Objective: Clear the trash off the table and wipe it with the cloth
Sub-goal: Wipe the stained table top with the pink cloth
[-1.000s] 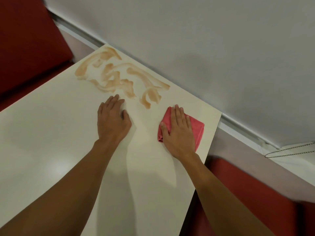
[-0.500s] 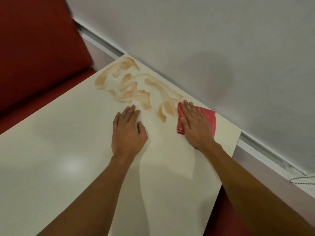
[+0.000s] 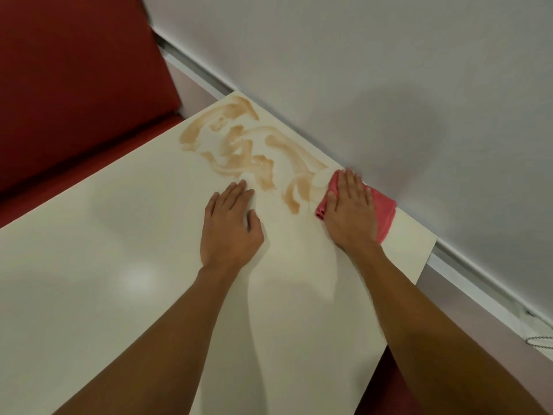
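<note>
— Grey wall (image 3: 359, 70) fills the far side, plain and matt, with a pale rail (image 3: 196, 71) running along its foot. What lies below it?

— At the far left, a red padded seat (image 3: 74, 85), and the same red shows again low at the right, past the near corner. Between them is the cream desk (image 3: 104, 280), glossy, with its far edge against the wall.

— What is on the desk?

— A brown smear (image 3: 239, 151) in wide looping streaks, up at the far corner beside the wall.

— And the hands?

— Both arms are bare and reach in from the near side. The left hand (image 3: 230, 226) lies palm down on the bare surface, fingers straight and together, thumb out to the side. Its fingertips are just short of the smear and it has hold of nothing. The right hand (image 3: 350, 214) is flat too, fingers straight, pressing down on the cloth (image 3: 384, 214). Its fingertips are slightly blurred.

— Where exactly is the cloth?

— It is pink-red and folded, and it lies under the right hand at the desk's far edge, right beside the wall. Its left end touches the right end of the smear, and its right part shows beyond the hand.

— Anything smaller?

— A thin cord (image 3: 538, 339) at the right edge of the view, below the wall.
</note>
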`<action>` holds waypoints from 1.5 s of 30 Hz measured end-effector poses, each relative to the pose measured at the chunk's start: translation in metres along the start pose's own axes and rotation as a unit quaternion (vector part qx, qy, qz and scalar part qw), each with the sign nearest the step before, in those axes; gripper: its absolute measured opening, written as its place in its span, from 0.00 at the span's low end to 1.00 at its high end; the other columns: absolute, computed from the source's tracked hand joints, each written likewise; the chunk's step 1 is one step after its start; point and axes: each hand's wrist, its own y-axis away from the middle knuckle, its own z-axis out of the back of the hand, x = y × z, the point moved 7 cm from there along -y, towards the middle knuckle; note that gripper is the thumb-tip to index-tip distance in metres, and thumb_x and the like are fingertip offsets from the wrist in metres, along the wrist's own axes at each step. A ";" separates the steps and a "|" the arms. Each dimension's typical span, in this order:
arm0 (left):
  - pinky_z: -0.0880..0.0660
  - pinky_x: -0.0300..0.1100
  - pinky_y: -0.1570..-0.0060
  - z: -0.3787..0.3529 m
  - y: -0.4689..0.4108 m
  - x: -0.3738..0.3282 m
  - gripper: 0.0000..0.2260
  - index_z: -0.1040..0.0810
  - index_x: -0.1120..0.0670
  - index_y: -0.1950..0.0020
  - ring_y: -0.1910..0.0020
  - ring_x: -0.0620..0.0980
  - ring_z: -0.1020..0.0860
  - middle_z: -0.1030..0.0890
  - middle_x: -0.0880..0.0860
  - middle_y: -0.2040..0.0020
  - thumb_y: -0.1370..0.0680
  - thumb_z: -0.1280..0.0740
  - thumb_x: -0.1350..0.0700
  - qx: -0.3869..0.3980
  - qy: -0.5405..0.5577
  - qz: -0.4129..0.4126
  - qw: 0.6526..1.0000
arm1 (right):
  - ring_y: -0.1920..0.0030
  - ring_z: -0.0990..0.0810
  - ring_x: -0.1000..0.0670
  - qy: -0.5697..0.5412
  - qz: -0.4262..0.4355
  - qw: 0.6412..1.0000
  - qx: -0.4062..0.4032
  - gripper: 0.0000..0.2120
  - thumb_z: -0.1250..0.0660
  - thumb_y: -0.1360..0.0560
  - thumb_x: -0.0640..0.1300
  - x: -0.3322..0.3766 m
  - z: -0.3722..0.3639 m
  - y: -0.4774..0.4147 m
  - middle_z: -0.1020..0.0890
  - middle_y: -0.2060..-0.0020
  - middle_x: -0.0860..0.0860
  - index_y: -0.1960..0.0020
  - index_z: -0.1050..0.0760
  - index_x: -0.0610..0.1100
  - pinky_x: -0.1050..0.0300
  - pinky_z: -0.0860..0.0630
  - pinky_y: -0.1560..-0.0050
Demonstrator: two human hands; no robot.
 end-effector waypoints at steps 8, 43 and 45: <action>0.41 0.52 0.20 -0.001 0.001 -0.001 0.23 0.23 0.54 0.26 0.21 0.47 0.34 0.28 0.50 0.21 0.20 0.40 0.52 -0.015 0.001 -0.001 1.000 | 0.16 0.61 0.56 -0.021 0.181 0.982 0.044 0.28 0.60 0.12 0.56 0.021 0.000 0.039 0.56 0.15 0.55 0.14 0.59 0.50 0.51 0.61 0.16; 0.50 0.48 0.18 0.001 0.002 0.003 0.23 0.28 0.51 0.22 0.18 0.44 0.41 0.34 0.48 0.18 0.18 0.40 0.54 0.023 0.022 0.015 0.999 | 0.15 0.60 0.45 -0.016 -0.011 1.000 0.004 0.33 0.61 0.14 0.59 0.060 -0.008 0.064 0.56 0.14 0.46 0.14 0.58 0.45 0.41 0.58 0.16; 0.50 0.48 0.17 0.001 0.003 0.003 0.23 0.28 0.51 0.21 0.18 0.44 0.42 0.35 0.48 0.18 0.18 0.40 0.54 0.028 0.022 0.014 0.999 | 0.15 0.61 0.48 -0.006 0.071 0.997 0.013 0.33 0.61 0.14 0.61 0.065 -0.010 0.102 0.57 0.15 0.49 0.14 0.59 0.47 0.44 0.60 0.16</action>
